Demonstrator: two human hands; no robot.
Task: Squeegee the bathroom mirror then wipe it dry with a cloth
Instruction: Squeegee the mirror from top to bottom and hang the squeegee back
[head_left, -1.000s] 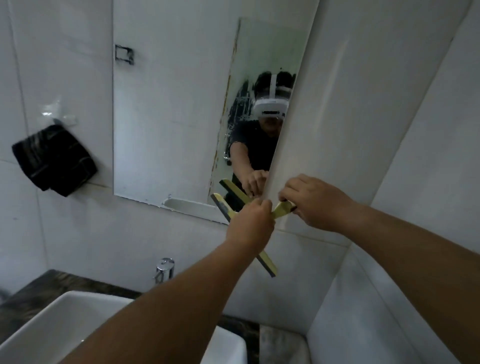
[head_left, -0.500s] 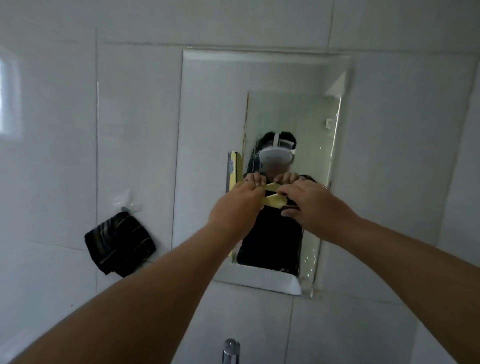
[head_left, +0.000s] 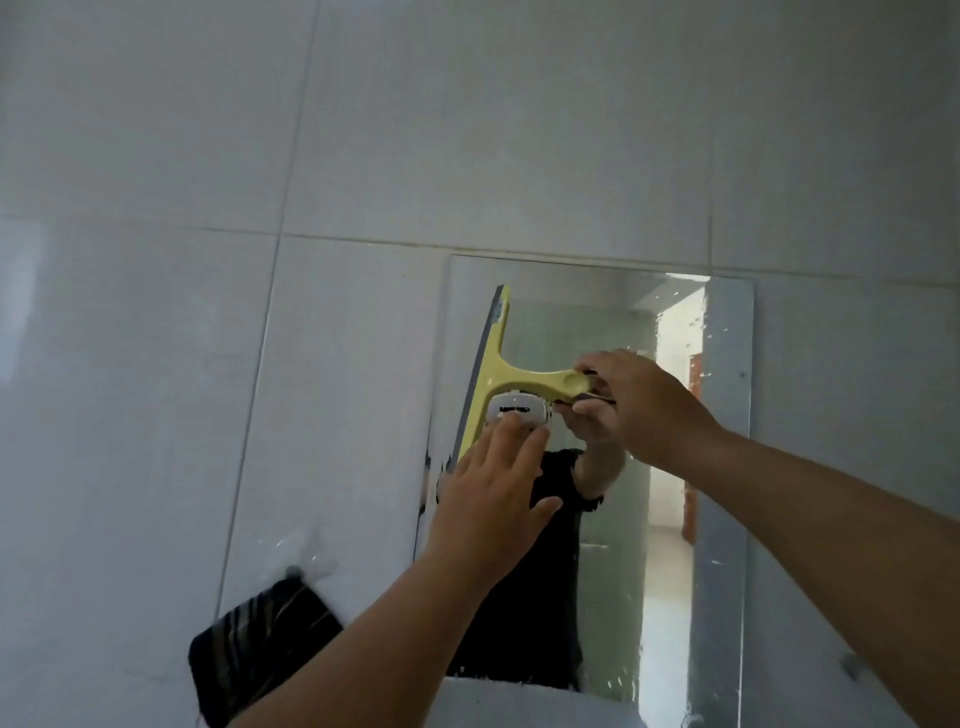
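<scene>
Wall: pale grey glazed tile wall (head_left: 156, 312), thin grout lines; wide bare stretches lie above and left of the mirror.
Cloth: dark black-and-grey striped cloth (head_left: 260, 644), hanging on the tile from a small clear hook (head_left: 294, 570), low left, just beside the mirror's lower left edge; its right side is crossed by the left forearm.
Mirror: frameless rectangular wall mirror (head_left: 722, 467), leaning slightly in the view; top edge sits just under a horizontal grout line, right edge runs clear down the tile, left edge is partly hidden by the squeegee and hand. Water droplets speckle the right strip and the bottom edge.
Left hand: left hand (head_left: 493, 499), fingers held out straight and close together, thumb spread to the right, grasping nothing; fingertips reach the squeegee's lower end near the mirror's left edge. Whether they press it I cannot tell.
Squeegee: pale yellow plastic T-shaped squeegee (head_left: 498, 374) with a grey rubber blade, blade set nearly upright along the mirror's left edge, handle pointing right across the glass.
Right hand: right hand (head_left: 639, 405), curled round the handle end, thumb below, fingers above.
Open room: unobstructed glass lies right of the blade, across to the right edge.
</scene>
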